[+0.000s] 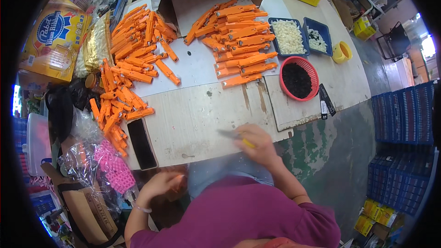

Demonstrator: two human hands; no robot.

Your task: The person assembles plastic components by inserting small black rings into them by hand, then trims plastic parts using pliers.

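Observation:
My right hand (258, 144) is closed around a small hand tool (228, 133) with a yellow handle and a narrow grey tip. The tip points left over the table's near edge, and motion blurs it. Low at the left, beside my lap, is my left hand (161, 185). Its fingers are smeared, with a bit of orange at their tips; whether they hold it I cannot make out. Orange plastic pieces, long and narrow, lie in a loose heap (133, 50) at the left and in a neater stack (243, 41) at the middle back.
A dark phone (142, 144) lies by the left near edge. Toward the right are a red basket (314, 76) of black bits, two blue trays (274, 41) (329, 36) of white bits, a yellow cup (342, 52) and a black packet (326, 100). Clear plastic bags (82, 156) crowd the left.

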